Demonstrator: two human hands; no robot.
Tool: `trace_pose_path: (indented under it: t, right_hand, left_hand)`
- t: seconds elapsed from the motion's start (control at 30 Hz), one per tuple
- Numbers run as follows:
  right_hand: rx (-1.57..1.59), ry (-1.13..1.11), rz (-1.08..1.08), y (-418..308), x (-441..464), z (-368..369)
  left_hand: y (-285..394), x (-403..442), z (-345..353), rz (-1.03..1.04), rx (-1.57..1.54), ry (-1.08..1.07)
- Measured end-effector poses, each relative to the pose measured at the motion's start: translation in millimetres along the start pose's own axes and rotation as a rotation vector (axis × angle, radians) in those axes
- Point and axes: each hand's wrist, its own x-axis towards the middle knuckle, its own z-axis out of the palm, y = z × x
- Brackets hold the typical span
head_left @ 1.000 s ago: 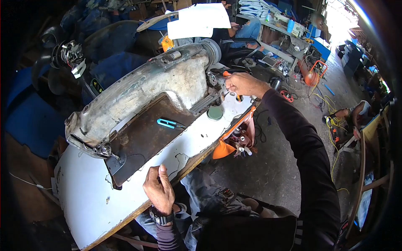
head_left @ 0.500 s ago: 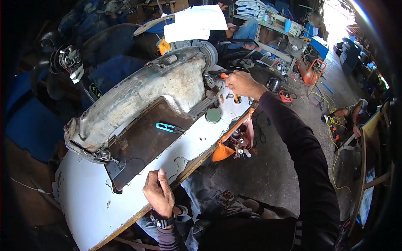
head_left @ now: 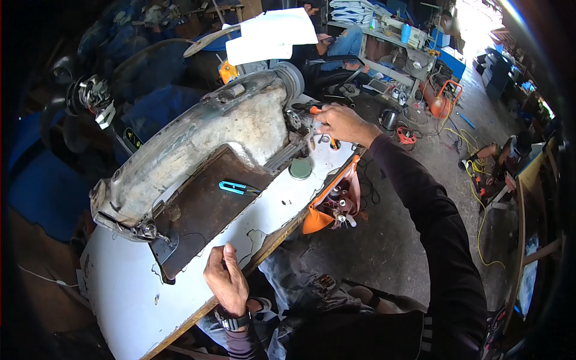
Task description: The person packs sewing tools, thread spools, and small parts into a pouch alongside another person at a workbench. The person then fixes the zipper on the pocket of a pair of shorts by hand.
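An old, worn sewing machine point(head_left: 198, 129) stands on the white tabletop point(head_left: 126, 282). My right hand point(head_left: 345, 124) is at the machine's right end, its fingers curled beside an orange-handled tool point(head_left: 315, 110); what the fingertips grip is hidden. My left hand point(head_left: 226, 276), with a watch on the wrist, rests at the table's front edge with fingers curled in; whether it holds anything is hidden. Blue thread snips point(head_left: 238, 188) lie on the machine's brown bed plate point(head_left: 204, 204). Right of the plate sits a round green lid point(head_left: 300, 168).
An orange pouch point(head_left: 318, 221) with several thread spools hangs at the table's front edge. White papers point(head_left: 270, 36) are behind the machine. Another person's legs point(head_left: 347, 43) show by a back workbench. A yellow cable point(head_left: 480, 231) runs over the floor at right.
The view has shifted slightly, so the machine's right end and the table sit a little further left. Both hands have kept nearly the same places and poses.
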Motion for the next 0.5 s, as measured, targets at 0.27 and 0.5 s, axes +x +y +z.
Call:
trace_pose_path:
  t: [0.27, 0.5]
  right_hand:
    - [0.445, -0.02, -0.087, -214, -72, -102]
    - [0.071, -0.081, -0.046, -217, -110, -89]
  left_hand:
    - [43, -25, 87, -0.542, -1.564, -0.353]
    - [56, -49, 144, -0.829, -1.733, -0.428]
